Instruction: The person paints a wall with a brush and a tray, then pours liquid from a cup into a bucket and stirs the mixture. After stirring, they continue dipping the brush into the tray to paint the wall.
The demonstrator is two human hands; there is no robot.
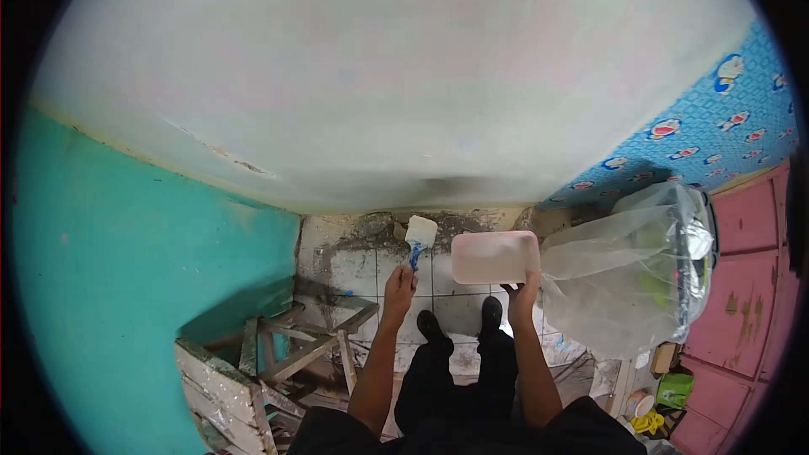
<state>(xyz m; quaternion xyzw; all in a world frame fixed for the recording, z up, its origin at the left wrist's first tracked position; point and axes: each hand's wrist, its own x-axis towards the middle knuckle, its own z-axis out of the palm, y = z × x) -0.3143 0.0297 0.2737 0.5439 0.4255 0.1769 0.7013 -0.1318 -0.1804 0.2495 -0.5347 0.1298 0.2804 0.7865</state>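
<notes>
Clock is about the head view's centre, 12 at top.

Left hand (400, 285), 6 o'clock: fingers curled snug round the handle of a flat, wide paintbrush with off-white bristles and a white-flecked blue handle (419, 238). Bristles point to 12, just inside 6 o'clock.

Right hand (524, 284), 4 o'clock: fingers part-bent under the near corner of a shallow, pale-pink rectangular tray with rounded corners (495, 258), thumb up at its side. Tray's also at 4, just beside the brush, gap visible. Looks whitish inside; can't tell how full.

Step, my read: brushwork, brush poised. No dip under way, and no contact visible with the patchy whitish wall (404, 76) at 12.

Next move, my judgement: a dip calls for bringing bristles over the tray, toward 4, tray level; a stroke calls for reach toward 12, bristles flat. Corner hold on the tray looks tippy, so go easy.

Watch elbow room: paint-spattered wooden frame (316, 354) at 7, cloudy plastic sheeting (602, 286) between 3 and 4.
</notes>
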